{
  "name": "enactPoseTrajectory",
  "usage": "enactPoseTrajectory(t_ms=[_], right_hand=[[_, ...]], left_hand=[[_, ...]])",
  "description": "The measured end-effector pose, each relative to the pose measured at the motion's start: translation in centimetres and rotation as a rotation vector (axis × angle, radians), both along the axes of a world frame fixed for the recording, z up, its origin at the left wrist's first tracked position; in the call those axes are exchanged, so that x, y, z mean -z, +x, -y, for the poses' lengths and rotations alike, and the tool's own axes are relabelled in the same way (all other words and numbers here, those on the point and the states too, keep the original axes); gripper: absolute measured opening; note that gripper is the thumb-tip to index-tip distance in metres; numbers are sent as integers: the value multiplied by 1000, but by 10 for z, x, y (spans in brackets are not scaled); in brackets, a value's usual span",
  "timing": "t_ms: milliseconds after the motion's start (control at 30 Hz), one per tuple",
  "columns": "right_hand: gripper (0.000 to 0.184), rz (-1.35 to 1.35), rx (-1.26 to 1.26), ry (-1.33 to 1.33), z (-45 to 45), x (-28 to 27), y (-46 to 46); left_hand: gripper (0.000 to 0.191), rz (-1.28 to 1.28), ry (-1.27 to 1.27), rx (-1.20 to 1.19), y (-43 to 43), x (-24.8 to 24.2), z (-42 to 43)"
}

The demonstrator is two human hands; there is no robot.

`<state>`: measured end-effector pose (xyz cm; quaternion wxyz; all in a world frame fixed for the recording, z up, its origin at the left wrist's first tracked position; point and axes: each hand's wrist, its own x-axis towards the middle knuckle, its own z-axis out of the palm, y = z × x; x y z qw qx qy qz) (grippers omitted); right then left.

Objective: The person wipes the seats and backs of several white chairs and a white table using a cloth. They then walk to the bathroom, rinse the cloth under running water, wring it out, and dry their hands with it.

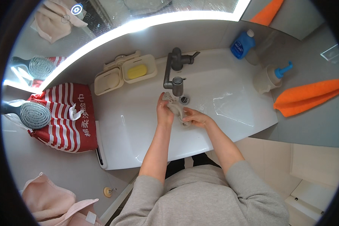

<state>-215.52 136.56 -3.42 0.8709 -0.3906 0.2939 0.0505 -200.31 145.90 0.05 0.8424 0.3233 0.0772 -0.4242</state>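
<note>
Both hands are over the white washbasin (124,135), gripping a bunched, pale beige cloth (176,108) that looks wet. My left hand (165,111) has the upper end of it, just under the dark grey faucet (177,86). The lower end is pinched between the fingers and thumb of my right hand (196,117). The faucet's spout is folded out towards me, with its head close above the cloth. Behind the cloth, the basin's drain (184,99) shows between the hands. Whether water is running I cannot tell.
A beige double soap dish (108,84) holds a yellow soap bar (137,71). A blue bottle (243,44) and a pump bottle (268,77) stand at the right. An orange cloth (308,97) hangs there. At left are a red striped bag (83,115), hairbrush (35,115) and pink towel (50,195).
</note>
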Motion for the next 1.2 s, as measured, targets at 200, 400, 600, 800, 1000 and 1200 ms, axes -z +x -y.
enactPoseTrajectory(t_ms=[200,400,600,800,1000,1200], right_hand=[[66,-241,-127,-348,11,-15,7],[65,-84,501,-147,19,-20,22],[62,75,301,-710,-77,-66,38],[30,-202,276,-1428,-98,-69,65],[27,-401,341,-1311,-31,-21,59],[27,-356,159,-1319,-62,-35,75]], left_hand=[[60,-132,-118,-84,14,25,-8],[48,33,404,213,0,23,-30],[54,-304,269,352,-4,34,-26],[43,-360,-184,365,3,81,-21],[28,-137,551,350,-15,34,5],[28,64,340,328,-9,56,-20]])
